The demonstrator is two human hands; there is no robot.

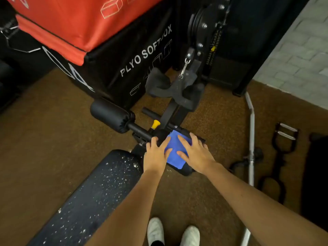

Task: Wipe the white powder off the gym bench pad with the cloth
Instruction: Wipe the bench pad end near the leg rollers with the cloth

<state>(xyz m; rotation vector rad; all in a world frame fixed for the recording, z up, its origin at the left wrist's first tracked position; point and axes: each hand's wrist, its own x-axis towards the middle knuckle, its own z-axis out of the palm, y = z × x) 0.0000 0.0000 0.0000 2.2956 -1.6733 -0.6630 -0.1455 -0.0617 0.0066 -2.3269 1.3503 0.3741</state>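
A long black bench pad (99,189) runs from the lower left toward the centre, speckled with white powder. Beyond it lies a smaller black seat pad (184,170), mostly covered by a folded blue cloth (176,150). My left hand (156,155) lies flat on the cloth's left edge, fingers straight and spread. My right hand (195,153) presses on the cloth's right side with straight fingers. The surface under the cloth is hidden.
A black and red plyo soft box (127,55) stands behind the bench. A foam roller pad (110,115) and a yellow adjustment knob (155,124) sit at the bench's far end. A cable machine (204,32), a metal bar (251,139) and black handles (284,142) lie right.
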